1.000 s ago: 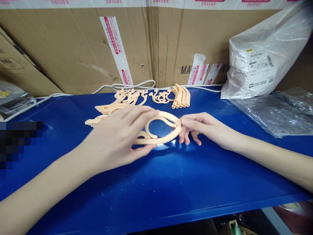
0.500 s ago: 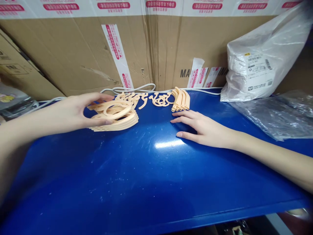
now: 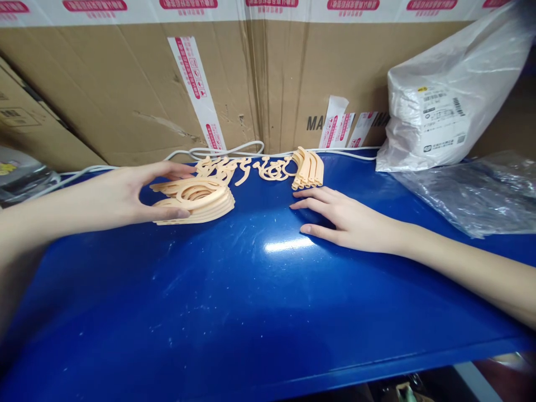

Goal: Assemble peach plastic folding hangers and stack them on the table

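Note:
On the blue table (image 3: 234, 290), a neat stack of beige curved plastic pieces with round openings, looking like hanger parts (image 3: 211, 207), lies at the left. My left hand (image 3: 134, 192) is around the stack's left end, thumb at the near side and fingers at the far side, spread apart. Small beige hooks (image 3: 220, 167) lie behind the stack. More hook-shaped pieces (image 3: 274, 170) are farther right, beside a row of curved beige bars (image 3: 309, 169). My right hand (image 3: 335, 218) rests open on the table just in front of these bars, fingers stretched out.
Large cardboard boxes (image 3: 134, 84) stand along the back edge, with a white cable (image 3: 234, 149) in front. A white plastic bag (image 3: 444, 106) with a label sits at the back right, above crumpled clear plastic (image 3: 473, 195). Dark wrapped packages (image 3: 25, 173) lie at the left.
The top piece under my left hand has settled down onto the stack. My left fingers are slightly farther off it. My right hand has stayed in place; the view shifted a little.

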Tool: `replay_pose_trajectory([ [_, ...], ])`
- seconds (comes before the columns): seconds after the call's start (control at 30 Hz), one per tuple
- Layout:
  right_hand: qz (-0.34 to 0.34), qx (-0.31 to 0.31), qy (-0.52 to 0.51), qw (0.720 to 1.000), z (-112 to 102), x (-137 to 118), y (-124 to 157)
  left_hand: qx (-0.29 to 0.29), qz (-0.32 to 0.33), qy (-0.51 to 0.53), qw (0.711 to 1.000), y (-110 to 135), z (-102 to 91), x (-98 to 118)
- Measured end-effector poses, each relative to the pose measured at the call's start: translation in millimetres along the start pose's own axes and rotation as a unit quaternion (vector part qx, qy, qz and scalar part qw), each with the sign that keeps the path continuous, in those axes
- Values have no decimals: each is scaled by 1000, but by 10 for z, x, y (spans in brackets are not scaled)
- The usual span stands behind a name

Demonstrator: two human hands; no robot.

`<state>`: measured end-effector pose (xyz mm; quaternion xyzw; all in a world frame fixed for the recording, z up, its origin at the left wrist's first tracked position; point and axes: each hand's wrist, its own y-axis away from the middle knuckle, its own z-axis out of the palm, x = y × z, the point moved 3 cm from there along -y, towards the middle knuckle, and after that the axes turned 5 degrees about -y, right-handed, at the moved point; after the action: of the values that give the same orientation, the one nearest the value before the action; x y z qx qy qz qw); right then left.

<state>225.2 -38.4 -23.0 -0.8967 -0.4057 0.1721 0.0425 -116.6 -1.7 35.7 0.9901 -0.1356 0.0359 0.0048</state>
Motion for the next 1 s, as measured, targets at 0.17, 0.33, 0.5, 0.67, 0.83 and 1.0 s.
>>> replay_pose_trajectory([
  [0.17, -3, 2, 2, 1000, -4, 9, 7, -7, -6, -8, 1000, -16, 9, 15],
  [0.33, -5, 4, 1, 1000, -10, 9, 7, -14, -3, -5, 1000, -20, 23, 34],
  [0.5, -5, 3, 0, 1000, -11, 9, 7, -13, 3, 0, 1000, -18, 21, 21],
  [0.67, -5, 1, 2, 1000, -10, 7, 9, -16, 4, 4, 1000, 0, 6, 33],
  [0.83, -3, -1, 3, 1000, -10, 7, 8, -18, -1, 12, 1000, -7, 13, 59],
  [1.0, -5, 1, -3, 1000, -11, 11, 10, -15, 5, 15, 1000, -7, 14, 54],
])
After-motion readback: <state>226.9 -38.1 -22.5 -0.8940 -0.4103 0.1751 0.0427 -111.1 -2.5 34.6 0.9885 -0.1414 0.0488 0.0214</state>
